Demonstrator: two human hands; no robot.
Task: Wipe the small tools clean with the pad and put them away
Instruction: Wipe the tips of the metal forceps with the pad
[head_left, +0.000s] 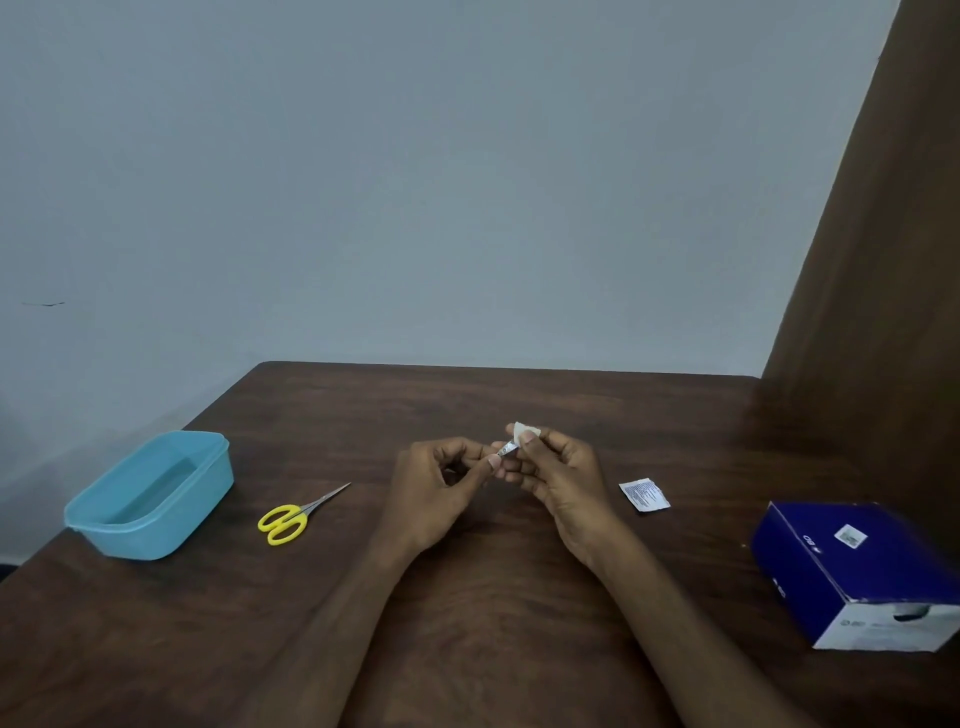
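Over the middle of the dark wooden table (467, 597), my left hand (441, 483) pinches a small silver metal tool (506, 448) whose shape is mostly hidden by fingers. My right hand (558, 470) holds a small white pad (522, 432) folded over the tool's far end. Yellow-handled scissors (296, 517) lie shut on the table to the left, blades pointing toward my hands. Further left stands an open light-blue plastic container (150, 496).
A torn white printed sachet wrapper (644, 494) lies right of my hands. A dark blue cardboard box (857, 571) sits at the table's right edge. A brown curtain (883, 260) hangs at the right, and a grey wall runs behind the table.
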